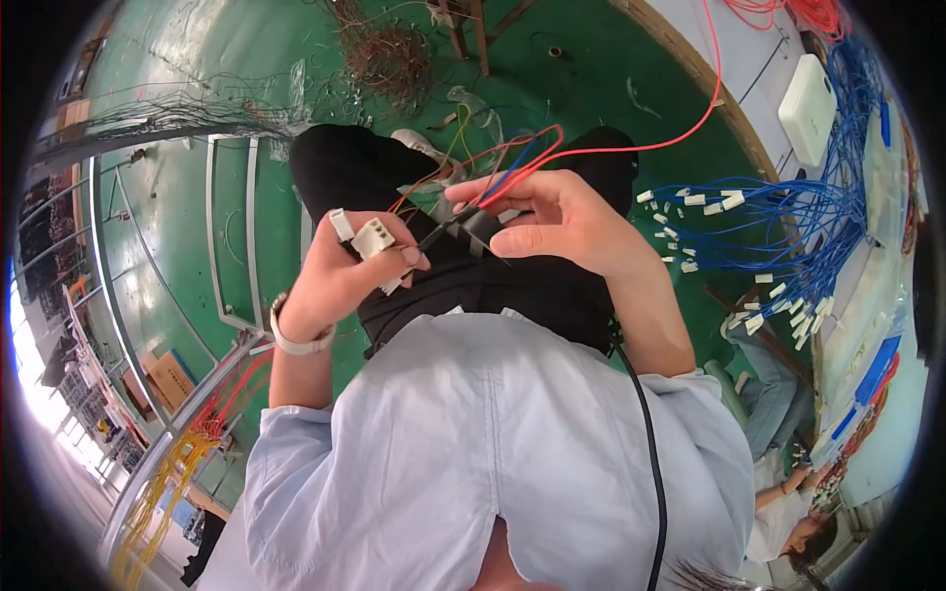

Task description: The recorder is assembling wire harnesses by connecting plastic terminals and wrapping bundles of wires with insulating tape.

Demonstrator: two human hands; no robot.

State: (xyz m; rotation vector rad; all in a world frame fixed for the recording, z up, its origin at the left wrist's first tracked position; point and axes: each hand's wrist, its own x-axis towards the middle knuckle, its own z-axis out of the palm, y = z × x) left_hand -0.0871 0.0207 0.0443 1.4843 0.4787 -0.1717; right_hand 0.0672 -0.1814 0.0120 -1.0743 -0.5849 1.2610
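Note:
My left hand (340,276) is closed round a white multi-pin connector (374,238), its thumb pressed against the side. A smaller white connector (341,225) sticks up by the same hand's fingers. Between my two hands runs a dark wrapped stretch of wires (436,234). My right hand (581,222) has its thumb and fingers curled at a piece of black tape (480,232) on that bundle; the exact grip is partly hidden. Red wires (537,163) and a blue wire (514,167) rise past the right fingers. Everything is held above my lap.
Many blue wires (769,212) with white connectors hang off the table (690,39) at right. A white box (806,108) sits there. Metal frames (212,236) and yellow cables (163,483) are at left. Tangled wire (389,64) lies ahead. A co-worker (788,512) is at lower right.

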